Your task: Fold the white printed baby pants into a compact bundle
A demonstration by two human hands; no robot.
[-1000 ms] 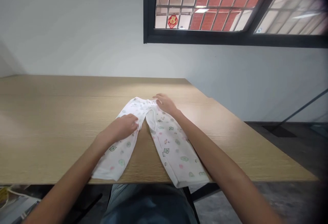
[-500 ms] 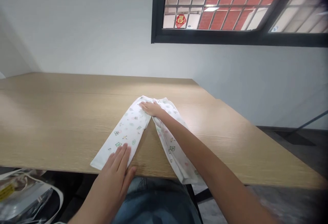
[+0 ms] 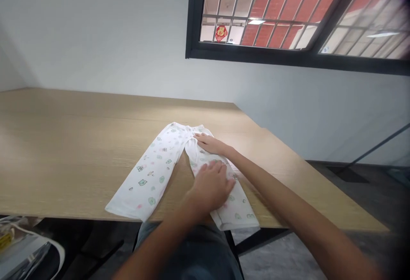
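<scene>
Small white pants [image 3: 153,169] printed with green and pink animal figures lie spread on a wooden table, waist at the far end and legs apart. The leg ends reach the table's near edge, and the right one hangs slightly over it. My right hand [image 3: 211,144] rests flat on the upper part of the right leg, fingers stretched out. Nearer to me, my left hand [image 3: 213,186] is over the middle of that same leg, slightly blurred, thumb apart from the fingers. Neither hand grips the cloth.
The wooden table [image 3: 80,156] runs back to a pale wall [image 3: 112,36] with a barred window [image 3: 265,15]. At the lower left, below the edge, sits a clear bag [image 3: 28,250] with a white handle. My legs [image 3: 195,254] are under the table.
My left hand has moved from the left leg across to the right leg. My right hand has slid rightward from the crotch, and the right leg now lies wider and flatter.
</scene>
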